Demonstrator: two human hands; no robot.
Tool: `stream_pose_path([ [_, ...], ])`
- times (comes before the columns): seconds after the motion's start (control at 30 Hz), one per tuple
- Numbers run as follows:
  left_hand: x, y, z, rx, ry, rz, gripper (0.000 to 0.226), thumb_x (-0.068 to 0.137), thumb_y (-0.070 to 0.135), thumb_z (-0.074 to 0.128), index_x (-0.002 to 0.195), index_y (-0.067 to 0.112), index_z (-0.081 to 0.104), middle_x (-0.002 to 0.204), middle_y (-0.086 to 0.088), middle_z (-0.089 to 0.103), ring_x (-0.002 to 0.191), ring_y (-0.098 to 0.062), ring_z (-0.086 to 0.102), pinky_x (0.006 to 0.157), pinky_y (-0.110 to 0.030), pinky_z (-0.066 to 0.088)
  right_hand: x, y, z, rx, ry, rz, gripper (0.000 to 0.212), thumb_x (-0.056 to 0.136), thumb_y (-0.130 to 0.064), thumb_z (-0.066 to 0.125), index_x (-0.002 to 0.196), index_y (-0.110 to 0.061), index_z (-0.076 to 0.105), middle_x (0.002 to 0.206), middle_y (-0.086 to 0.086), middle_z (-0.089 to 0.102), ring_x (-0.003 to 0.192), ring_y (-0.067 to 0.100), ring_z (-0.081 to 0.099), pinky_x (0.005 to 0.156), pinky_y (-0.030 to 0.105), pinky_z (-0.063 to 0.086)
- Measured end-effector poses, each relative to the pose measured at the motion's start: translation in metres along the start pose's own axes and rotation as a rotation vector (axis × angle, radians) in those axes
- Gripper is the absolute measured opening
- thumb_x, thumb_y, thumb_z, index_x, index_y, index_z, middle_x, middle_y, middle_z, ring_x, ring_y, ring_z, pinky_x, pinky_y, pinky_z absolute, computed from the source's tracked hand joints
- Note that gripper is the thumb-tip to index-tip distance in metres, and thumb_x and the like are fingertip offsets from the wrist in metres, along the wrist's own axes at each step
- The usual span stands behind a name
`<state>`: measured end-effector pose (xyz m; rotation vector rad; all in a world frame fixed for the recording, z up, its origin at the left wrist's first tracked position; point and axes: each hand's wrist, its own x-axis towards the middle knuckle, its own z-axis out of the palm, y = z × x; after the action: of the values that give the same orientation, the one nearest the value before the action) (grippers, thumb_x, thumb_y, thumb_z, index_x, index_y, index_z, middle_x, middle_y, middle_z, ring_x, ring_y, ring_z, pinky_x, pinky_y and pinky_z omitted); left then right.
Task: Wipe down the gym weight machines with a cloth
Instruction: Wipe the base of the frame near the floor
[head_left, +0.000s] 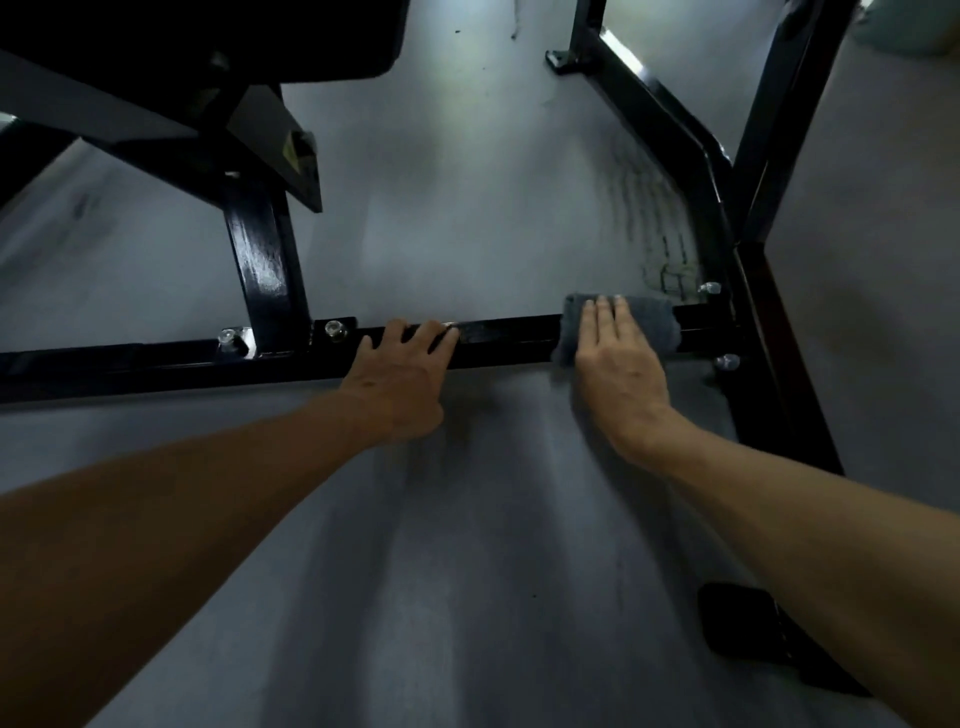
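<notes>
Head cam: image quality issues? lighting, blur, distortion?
Head view: dim, bluish; glare streaks on the black frame and upright post; wide-angle bending toward the edges; floor smeared with blur; both hands, left and right on the cloth, reasonably sharp.

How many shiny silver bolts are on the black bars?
4. Two shiny silver bolts flank the upright post, left and right. Two more sit by the right corner joint, upper and lower. Others may be hidden.
</notes>
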<state>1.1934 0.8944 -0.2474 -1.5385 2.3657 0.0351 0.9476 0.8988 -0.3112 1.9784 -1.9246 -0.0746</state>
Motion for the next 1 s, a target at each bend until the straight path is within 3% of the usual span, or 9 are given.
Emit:
stream_pose_path([
  [0.07, 0.003, 0.003, -0.005, -0.056, 0.002, -0.031, 0.085, 0.085, 0.027, 0.061, 0.159, 0.021, 0.019, 0.157, 0.002, 0.022, 0.136, -0.035, 0.027, 0.109, -0.055, 0.037, 0.008, -0.009, -0.002, 0.066, 0.047, 0.025, 0.061, 0.09, -0.004, 0.018, 0.144, 0.015, 0.04, 0.145, 0.035, 0.047, 0.139, 0.046, 0.043, 0.118, 0.05, 0.034],
  [0.13, 0.005, 0.007, -0.009, -0.07, 0.003, -0.052, 0.081, 0.084, 0.025, 0.062, 0.156, 0.021, 0.025, 0.154, 0.001, 0.026, 0.133, -0.035, 0.03, 0.108, -0.055, 0.039, 0.013, -0.04, -0.007, 0.108, 0.081, -0.038, 0.061, 0.086, -0.006, 0.023, 0.137, 0.013, 0.051, 0.137, 0.032, 0.056, 0.131, 0.044, 0.053, 0.113, 0.05, 0.041],
  [0.3, 0.006, 0.022, -0.006, 0.015, -0.063, -0.108, 0.088, 0.083, 0.036, 0.066, 0.154, 0.018, 0.017, 0.156, -0.004, 0.014, 0.137, -0.039, 0.023, 0.112, -0.059, 0.032, 0.021, -0.099, -0.017, 0.319, 0.16, -0.254, 0.053, 0.087, -0.009, 0.033, 0.127, 0.008, 0.063, 0.128, 0.026, 0.065, 0.12, 0.04, 0.063, 0.105, 0.049, 0.05],
  [0.43, 0.007, 0.029, -0.004, 0.03, -0.08, -0.147, 0.092, 0.083, 0.042, 0.063, 0.155, 0.017, 0.011, 0.157, -0.006, 0.01, 0.14, -0.04, 0.019, 0.115, -0.059, 0.028, 0.016, -0.074, -0.014, 0.275, 0.152, -0.32, 0.053, 0.089, -0.007, 0.036, 0.134, 0.006, 0.059, 0.134, 0.025, 0.062, 0.126, 0.036, 0.06, 0.112, 0.045, 0.044],
  [0.67, 0.013, 0.031, -0.015, -0.036, -0.08, -0.137, 0.078, 0.083, 0.043, 0.063, 0.146, 0.017, 0.024, 0.153, -0.006, 0.018, 0.132, -0.039, 0.027, 0.106, -0.058, 0.039, 0.017, -0.023, -0.008, 0.217, 0.19, -0.341, 0.05, 0.084, -0.007, 0.038, 0.122, 0.004, 0.069, 0.122, 0.022, 0.069, 0.115, 0.033, 0.067, 0.104, 0.041, 0.05],
  [0.77, 0.011, 0.027, -0.01, -0.022, -0.092, -0.122, 0.095, 0.085, 0.05, 0.059, 0.158, 0.018, 0.007, 0.157, -0.007, 0.013, 0.137, -0.041, 0.022, 0.109, -0.059, 0.036, 0.015, 0.029, -0.001, 0.133, 0.148, -0.307, 0.051, 0.082, -0.004, 0.038, 0.123, 0.008, 0.066, 0.123, 0.027, 0.068, 0.114, 0.037, 0.067, 0.101, 0.044, 0.052],
  [0.87, 0.01, 0.025, -0.006, -0.014, -0.124, -0.091, 0.105, 0.085, 0.056, 0.055, 0.159, 0.034, -0.015, 0.159, -0.007, 0.006, 0.142, -0.042, 0.014, 0.113, -0.06, 0.03, 0.007, 0.077, 0.006, 0.051, 0.059, -0.249, 0.055, 0.082, 0.004, 0.046, 0.135, 0.013, 0.053, 0.134, 0.033, 0.058, 0.124, 0.042, 0.06, 0.107, 0.049, 0.048],
  [0.93, 0.011, 0.025, -0.007, -0.018, -0.118, -0.088, 0.104, 0.085, 0.059, 0.054, 0.158, 0.038, -0.016, 0.159, -0.007, 0.008, 0.141, -0.042, 0.013, 0.113, -0.059, 0.03, 0.006, 0.082, 0.004, 0.024, -0.027, -0.199, 0.058, 0.085, 0.005, 0.045, 0.142, 0.013, 0.044, 0.142, 0.034, 0.05, 0.133, 0.044, 0.052, 0.113, 0.051, 0.041],
  [1.0, 0.011, 0.026, -0.01, -0.025, -0.12, -0.092, 0.102, 0.086, 0.059, 0.054, 0.159, 0.039, -0.014, 0.158, -0.007, 0.009, 0.141, -0.041, 0.014, 0.113, -0.058, 0.03, 0.008, 0.07, 0.005, 0.028, -0.011, -0.189, 0.056, 0.087, 0.005, 0.041, 0.143, 0.014, 0.042, 0.142, 0.035, 0.049, 0.134, 0.045, 0.05, 0.116, 0.051, 0.038],
])
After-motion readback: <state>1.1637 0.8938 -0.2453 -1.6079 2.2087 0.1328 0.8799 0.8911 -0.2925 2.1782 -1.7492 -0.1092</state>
